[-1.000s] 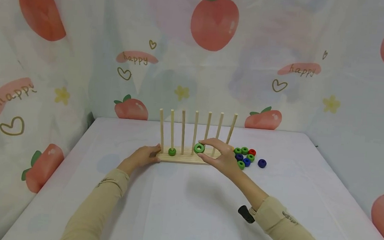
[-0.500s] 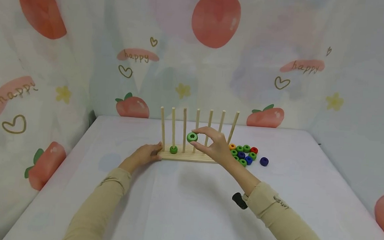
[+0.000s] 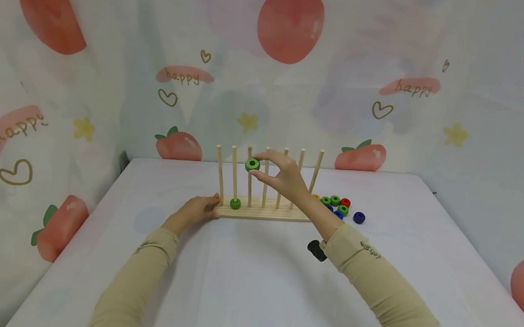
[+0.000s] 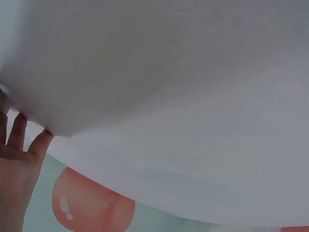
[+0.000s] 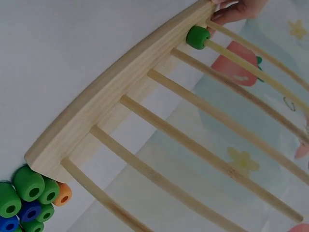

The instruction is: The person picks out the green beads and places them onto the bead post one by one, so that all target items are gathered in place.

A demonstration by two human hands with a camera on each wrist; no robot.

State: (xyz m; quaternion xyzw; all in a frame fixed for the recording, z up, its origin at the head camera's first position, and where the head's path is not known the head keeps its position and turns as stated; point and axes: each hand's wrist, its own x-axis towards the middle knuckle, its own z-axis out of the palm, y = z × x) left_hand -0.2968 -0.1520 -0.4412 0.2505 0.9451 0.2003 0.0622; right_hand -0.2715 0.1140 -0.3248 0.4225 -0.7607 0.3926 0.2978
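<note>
In the head view, my right hand [image 3: 286,177] pinches a green bead [image 3: 249,168] between thumb and fingertips. The bead is raised near the top of the third peg from the left, its hole facing the camera. Below it stands a wooden peg rack [image 3: 263,214] with several upright pegs. My left hand [image 3: 194,210] grips the rack's left end, thumb in front. On the second peg from the left, a green bead [image 3: 235,204] sits at the base. The right wrist view shows the rack's base [image 5: 104,99] and that threaded bead [image 5: 194,38], but not the held one.
Loose green, blue, orange and red beads [image 3: 342,209] lie in a cluster by the rack's right end, partly behind my right forearm. A dark blue bead [image 3: 359,218] lies apart to their right. A printed cloth wall [image 3: 288,110] stands behind the white table [image 3: 245,282].
My right hand has lifted the green bead up and leftward, from low before the middle pegs to near the third peg's top. My left hand stays on the rack's end.
</note>
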